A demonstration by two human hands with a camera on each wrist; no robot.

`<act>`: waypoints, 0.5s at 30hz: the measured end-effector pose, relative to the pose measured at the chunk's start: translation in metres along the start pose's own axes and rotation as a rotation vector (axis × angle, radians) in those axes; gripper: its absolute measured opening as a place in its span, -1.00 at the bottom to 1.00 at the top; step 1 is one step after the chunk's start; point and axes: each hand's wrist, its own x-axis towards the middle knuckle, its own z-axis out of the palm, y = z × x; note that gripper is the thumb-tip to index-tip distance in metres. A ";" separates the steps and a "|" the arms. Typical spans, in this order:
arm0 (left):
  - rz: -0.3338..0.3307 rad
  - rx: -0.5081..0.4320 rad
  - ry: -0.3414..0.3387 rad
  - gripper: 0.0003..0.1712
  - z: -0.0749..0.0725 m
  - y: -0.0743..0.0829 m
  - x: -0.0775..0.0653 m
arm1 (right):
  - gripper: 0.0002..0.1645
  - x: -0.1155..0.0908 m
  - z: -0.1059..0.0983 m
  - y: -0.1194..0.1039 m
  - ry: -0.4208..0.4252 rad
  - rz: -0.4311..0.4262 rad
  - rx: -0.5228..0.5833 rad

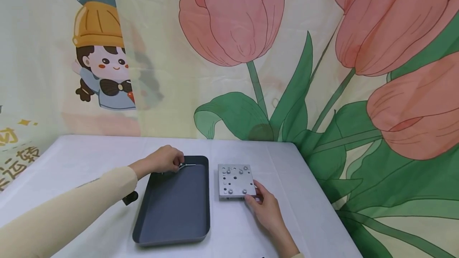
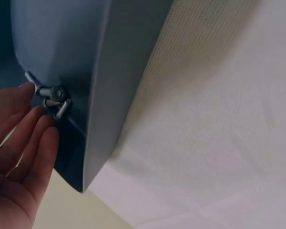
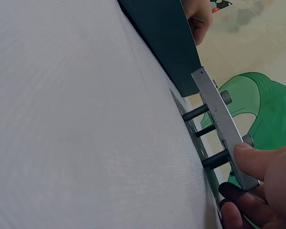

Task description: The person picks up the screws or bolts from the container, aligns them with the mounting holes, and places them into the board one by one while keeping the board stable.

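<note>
My left hand reaches into the far end of a dark grey tray. In the left wrist view, its thumb and fingertips are right at several small bolts bunched in the tray's corner. My right hand pinches the near right corner of a square metal plate, thumb on its top face and fingers beneath. Holes and socket-head bolts dot the plate. In the right wrist view, threaded bolt shanks stick out of its underside toward the white tabletop.
White cloth covers the table. A black object lies left of the tray, partly hidden by the left sleeve. Behind the table hangs a backdrop printed with tulips and a cartoon figure.
</note>
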 end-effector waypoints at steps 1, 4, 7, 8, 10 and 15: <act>0.005 0.006 0.001 -0.78 0.002 0.001 0.001 | -0.22 0.000 0.000 0.000 0.001 0.001 0.000; 0.025 0.037 -0.006 -0.75 0.006 0.003 0.006 | -0.22 0.000 0.000 0.000 -0.003 0.008 0.001; 0.040 0.070 -0.013 -0.77 0.012 0.007 0.011 | -0.22 -0.001 0.000 0.001 -0.006 0.011 0.000; 0.046 0.083 -0.016 -0.79 0.014 0.009 0.012 | -0.22 -0.001 0.000 0.001 -0.008 0.010 0.000; 0.055 0.114 -0.018 -0.83 0.016 0.012 0.013 | -0.22 -0.001 0.000 0.001 -0.010 0.008 0.002; 0.065 0.184 -0.004 -0.90 0.020 0.019 0.015 | -0.22 0.001 0.000 0.000 -0.010 0.012 0.010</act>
